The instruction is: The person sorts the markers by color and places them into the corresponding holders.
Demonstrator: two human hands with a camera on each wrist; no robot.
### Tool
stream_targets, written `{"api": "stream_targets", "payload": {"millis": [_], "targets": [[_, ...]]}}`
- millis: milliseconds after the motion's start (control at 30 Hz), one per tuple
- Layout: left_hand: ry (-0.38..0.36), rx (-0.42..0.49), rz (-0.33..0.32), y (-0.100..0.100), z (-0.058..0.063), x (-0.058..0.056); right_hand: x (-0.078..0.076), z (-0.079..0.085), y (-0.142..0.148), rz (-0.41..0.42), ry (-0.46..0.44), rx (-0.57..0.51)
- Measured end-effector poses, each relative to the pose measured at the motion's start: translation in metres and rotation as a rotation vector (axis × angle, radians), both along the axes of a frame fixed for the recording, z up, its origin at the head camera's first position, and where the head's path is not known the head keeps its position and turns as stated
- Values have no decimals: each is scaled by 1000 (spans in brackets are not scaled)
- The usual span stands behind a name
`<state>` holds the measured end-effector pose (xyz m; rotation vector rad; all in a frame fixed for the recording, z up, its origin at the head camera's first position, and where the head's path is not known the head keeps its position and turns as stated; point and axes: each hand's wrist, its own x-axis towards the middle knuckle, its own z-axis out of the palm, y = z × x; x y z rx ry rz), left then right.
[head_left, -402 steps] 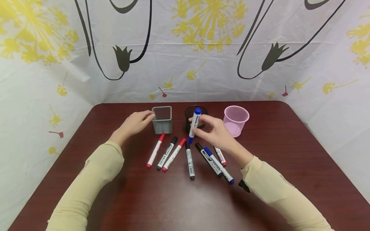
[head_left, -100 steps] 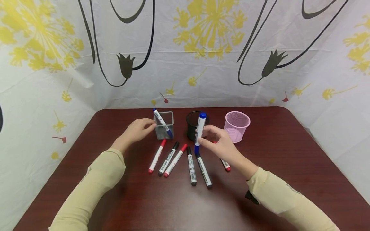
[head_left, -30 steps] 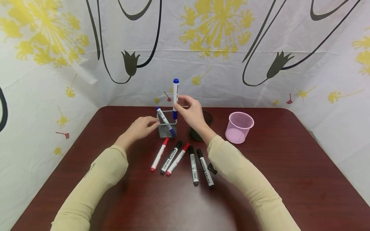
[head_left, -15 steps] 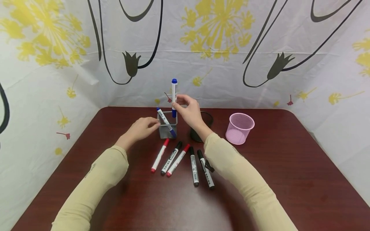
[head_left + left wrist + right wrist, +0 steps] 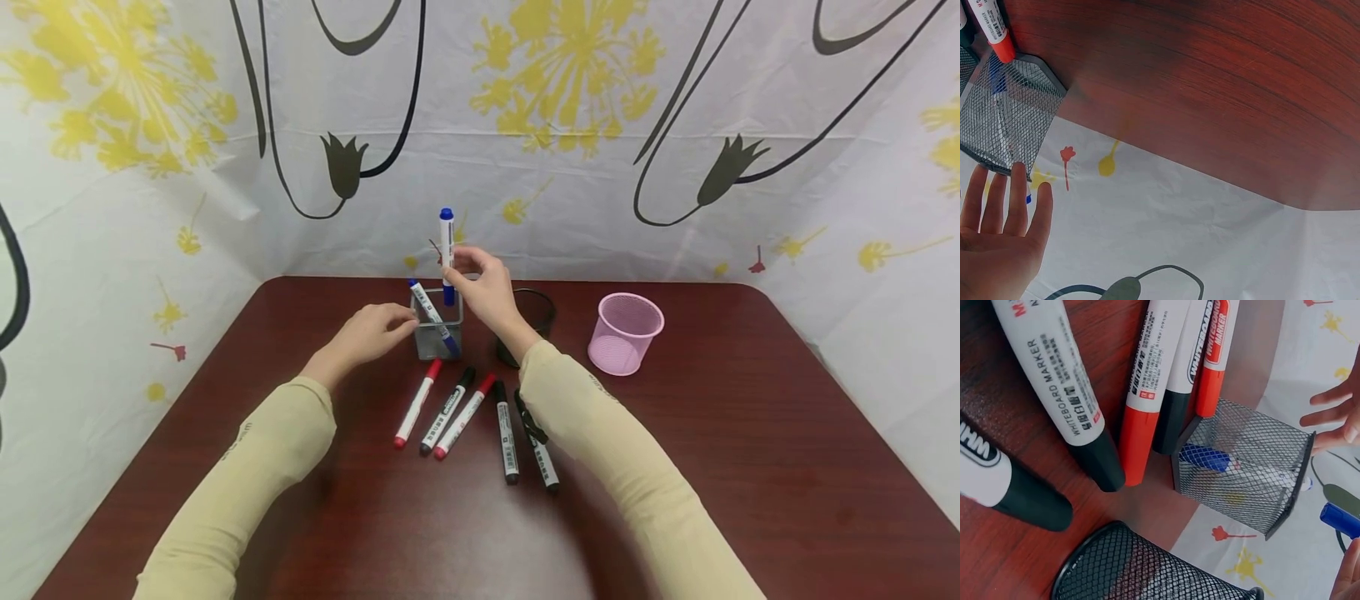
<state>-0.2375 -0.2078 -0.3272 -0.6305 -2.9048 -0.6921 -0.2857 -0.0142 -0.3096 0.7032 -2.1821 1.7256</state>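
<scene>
My right hand (image 5: 486,292) pinches a blue whiteboard marker (image 5: 447,246) upright, its lower blue end just over the grey square mesh pen holder (image 5: 428,343). Another blue marker (image 5: 428,304) leans inside that holder. At the holder's left, my left hand (image 5: 367,333) touches the rim with its fingertips; in the left wrist view the fingers (image 5: 1017,200) are straight. On the table in front lie a red marker (image 5: 417,406), a black marker (image 5: 446,417), a second red marker (image 5: 463,419) and two more black markers, one (image 5: 506,437) beside the other (image 5: 545,462).
A round black mesh cup (image 5: 536,307) stands right of the square holder, partly behind my right wrist. Further right is a pink mesh cup (image 5: 625,333). The dark wooden table (image 5: 750,433) ends at a patterned white sheet (image 5: 570,208) behind.
One blue marker has gone into the square holder since the earliest frame. My right hand has carried another from the black cup leftward over the holder. My left hand stays at the rim.
</scene>
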Motion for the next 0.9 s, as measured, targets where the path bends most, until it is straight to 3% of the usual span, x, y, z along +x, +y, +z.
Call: {"api": "stream_targets", "payload": {"millis": [467, 900], "targets": [[0, -12, 1, 3, -1, -3, 1, -14, 0, -11, -42, 50], [-1, -11, 8, 2, 1, 1, 0, -20, 13, -26, 5, 64]]}}
